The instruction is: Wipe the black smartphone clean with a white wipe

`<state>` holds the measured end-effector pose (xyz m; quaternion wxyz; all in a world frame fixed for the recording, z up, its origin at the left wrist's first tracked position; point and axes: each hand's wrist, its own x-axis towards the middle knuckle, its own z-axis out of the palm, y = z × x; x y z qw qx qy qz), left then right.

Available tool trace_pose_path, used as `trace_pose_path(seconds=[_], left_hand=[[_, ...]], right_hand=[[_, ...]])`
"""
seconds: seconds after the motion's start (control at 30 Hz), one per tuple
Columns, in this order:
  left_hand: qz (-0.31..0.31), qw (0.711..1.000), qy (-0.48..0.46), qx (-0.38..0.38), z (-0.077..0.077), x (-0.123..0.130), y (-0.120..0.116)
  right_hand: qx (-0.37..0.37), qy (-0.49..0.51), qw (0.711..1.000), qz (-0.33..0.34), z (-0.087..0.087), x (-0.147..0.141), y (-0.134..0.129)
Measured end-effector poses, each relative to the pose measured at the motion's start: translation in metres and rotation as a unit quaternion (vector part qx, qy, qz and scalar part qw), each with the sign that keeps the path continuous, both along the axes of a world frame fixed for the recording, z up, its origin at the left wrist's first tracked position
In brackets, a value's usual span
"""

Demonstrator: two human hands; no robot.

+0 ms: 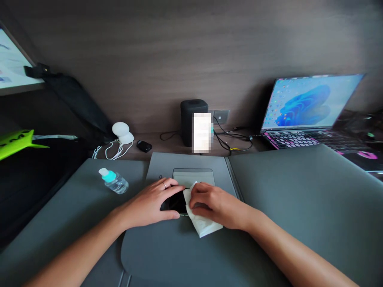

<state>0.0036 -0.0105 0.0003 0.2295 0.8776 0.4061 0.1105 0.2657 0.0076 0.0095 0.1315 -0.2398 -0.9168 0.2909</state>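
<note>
A dark-screened smartphone (178, 202) lies flat on the grey mat (167, 251). My left hand (151, 203), with a ring on one finger, grips its left part, the thumb along the near edge and the fingers along the far edge. A folded white tissue (208, 228) is pinched in my right hand (213, 203). It covers the phone's right part, which is hidden beneath tissue and fingers. To the left of my left hand, a small clear bottle (117, 184) with a turquoise collar lies on its side.
Behind the mat stand a black speaker (187, 119), black cables (224, 145), a white rounded device (121, 129) with a cord, and a small black object (144, 146). An open laptop (308, 103) stands at the right. A black bag (32, 187) is on the left.
</note>
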Motion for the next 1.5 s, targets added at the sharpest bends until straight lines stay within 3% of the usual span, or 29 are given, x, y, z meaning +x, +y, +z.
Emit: trace_pose_path(seconds=[0.3,0.5,0.67,0.83,1.0,1.5], left_hand=[[0.027,0.999,0.001,-0.017,0.001,-0.018,0.007],[0.032,0.999,-0.005,-0.039,0.001,-0.016,0.008],[0.034,0.998,-0.011,-0.047,0.003,-0.014,0.008],[0.042,0.998,-0.020,-0.043,0.000,-0.015,0.008],[0.033,0.998,-0.023,-0.055,-0.002,-0.016,0.009],[0.023,0.998,-0.022,-0.059,0.001,-0.013,0.010]], right_hand=[[0.003,0.001,1.000,-0.025,-0.001,0.005,0.003],[0.022,0.010,0.999,0.025,-0.003,-0.003,0.001],[0.057,0.020,0.998,-0.001,-0.005,-0.005,0.003],[0.066,0.027,0.996,0.060,-0.007,-0.013,0.000],[0.087,0.018,0.995,0.037,-0.008,-0.014,-0.004],[0.133,-0.016,0.988,0.080,-0.006,-0.020,-0.008]])
